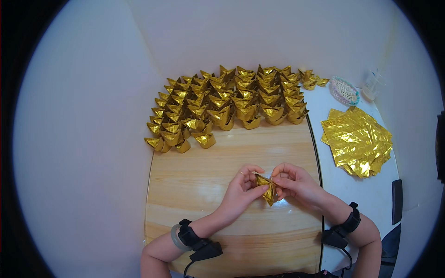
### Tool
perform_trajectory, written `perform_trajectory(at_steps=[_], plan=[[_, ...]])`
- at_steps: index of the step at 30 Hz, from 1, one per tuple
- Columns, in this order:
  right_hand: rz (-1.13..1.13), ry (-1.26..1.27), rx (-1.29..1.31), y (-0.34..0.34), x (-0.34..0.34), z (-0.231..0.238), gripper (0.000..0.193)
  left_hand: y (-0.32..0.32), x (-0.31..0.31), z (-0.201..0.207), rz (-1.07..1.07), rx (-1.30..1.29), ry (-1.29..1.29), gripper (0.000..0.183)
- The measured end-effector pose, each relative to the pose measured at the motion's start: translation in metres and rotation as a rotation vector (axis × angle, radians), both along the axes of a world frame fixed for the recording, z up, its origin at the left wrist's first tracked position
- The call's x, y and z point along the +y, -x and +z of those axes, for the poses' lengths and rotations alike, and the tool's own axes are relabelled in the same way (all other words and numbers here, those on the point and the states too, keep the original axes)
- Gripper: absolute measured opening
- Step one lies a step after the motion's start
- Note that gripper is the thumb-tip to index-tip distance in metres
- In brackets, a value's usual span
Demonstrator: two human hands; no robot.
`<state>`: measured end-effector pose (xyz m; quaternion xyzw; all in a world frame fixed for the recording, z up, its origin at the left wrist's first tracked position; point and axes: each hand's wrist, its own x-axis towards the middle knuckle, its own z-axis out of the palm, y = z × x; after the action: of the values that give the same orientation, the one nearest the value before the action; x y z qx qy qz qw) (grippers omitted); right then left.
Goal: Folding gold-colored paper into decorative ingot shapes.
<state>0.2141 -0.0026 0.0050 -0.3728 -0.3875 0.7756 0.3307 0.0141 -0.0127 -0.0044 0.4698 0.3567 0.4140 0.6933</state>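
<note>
And here's your left hand [243, 185], pinching the gold foil piece [270, 193] with the thumb laid across its front. Your right hand [294, 182] has it too, fingertips closed in on its right edge. It's up between your two hands, above the near half of the desk [185, 185], pointed at its ends.

Now, the handling: foil like this probably creases wherever it's pressed, so let that left thumb steady the body lightly while the right fingertips work the edge in small, even pushes. Too hard a pull could tear a corner; match both points by eye.

Outward we go! Beyond the piece stand packed rows of folded gold ingots [221, 103], handy models for shape. Right of the piece, fanned gold sheets [357, 139]; farther beyond, a beaded mesh ring [344, 90] and a clear cup [372, 85].
</note>
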Motion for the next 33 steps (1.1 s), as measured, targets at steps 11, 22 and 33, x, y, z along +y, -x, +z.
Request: perform_trajectory(at_steps=[11, 22, 33], plan=[[0.042, -0.013, -0.026, 0.001, 0.000, -0.001, 0.018, -0.002, -0.001, -0.002, -0.009, 0.055, 0.028, 0.022], [0.012, -0.043, -0.060, 0.002, 0.000, -0.002, 0.016, -0.003, -0.001, -0.003, 0.022, 0.201, -0.191, 0.044], [0.005, -0.046, -0.104, 0.005, -0.001, 0.000, 0.016, -0.005, -0.002, -0.007, 0.060, 0.206, -0.240, 0.037]])
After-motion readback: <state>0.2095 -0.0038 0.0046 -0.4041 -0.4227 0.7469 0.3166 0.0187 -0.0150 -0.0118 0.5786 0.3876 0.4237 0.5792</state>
